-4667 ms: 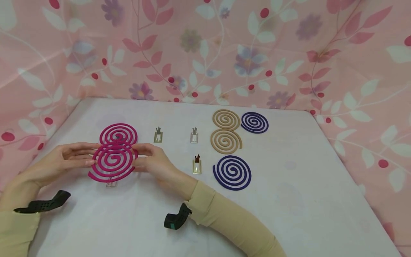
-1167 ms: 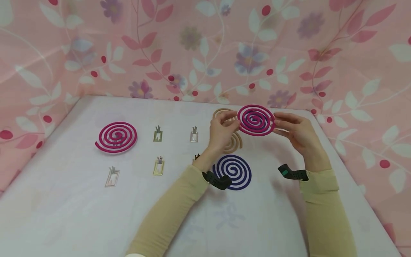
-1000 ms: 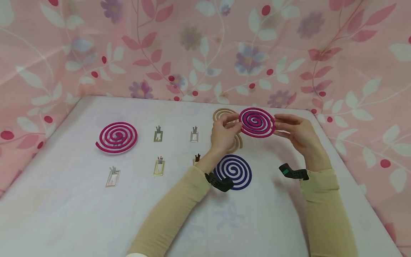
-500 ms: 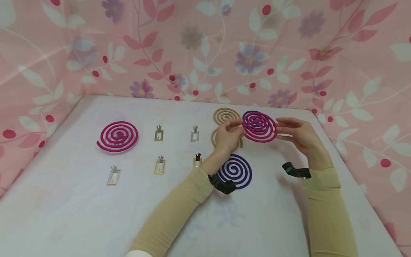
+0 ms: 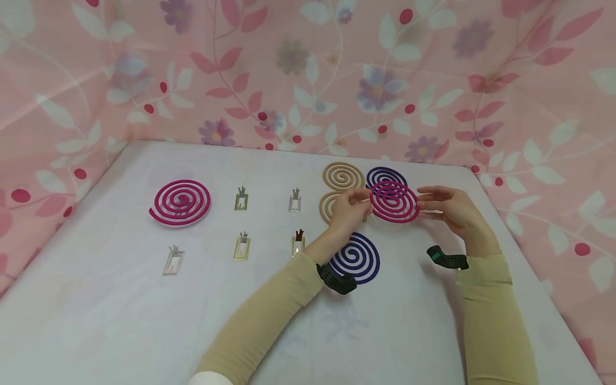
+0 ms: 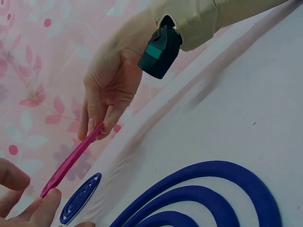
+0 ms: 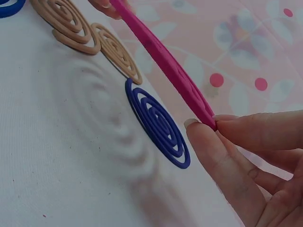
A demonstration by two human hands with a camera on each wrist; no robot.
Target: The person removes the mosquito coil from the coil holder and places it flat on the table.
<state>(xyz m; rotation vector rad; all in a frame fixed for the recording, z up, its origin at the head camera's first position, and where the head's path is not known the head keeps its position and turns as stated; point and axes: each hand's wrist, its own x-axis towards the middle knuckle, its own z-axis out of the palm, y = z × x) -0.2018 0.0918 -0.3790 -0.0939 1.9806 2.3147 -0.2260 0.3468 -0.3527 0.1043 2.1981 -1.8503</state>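
Observation:
In the head view both hands hold a pink mosquito coil [image 5: 394,202] by opposite edges, tilted above the table. The left hand [image 5: 347,211] pinches its left edge. My right hand [image 5: 457,211] grips the right edge; the right wrist view shows thumb and finger [image 7: 222,161] pinching the rim, with the coil's shadow on the cloth below. Behind it, partly covered, lies a blue coil [image 5: 380,170]. Two tan coils [image 5: 343,163] are beside the left hand, one partly hidden by it. A second blue coil [image 5: 363,278] lies under the left wrist, partly covered.
Another pink coil [image 5: 180,222] rests at the left over a small metal stand. Several similar metal stands [image 5: 241,202] lie spread across the left and middle of the white-covered table [image 5: 120,321]. A floral cloth [image 5: 289,80] hangs behind.
Both hands carried the pink coil from the left, over the other pink coil, to the right side. Over the last second it has come lower and nearer, uncovering more of the back blue coil.

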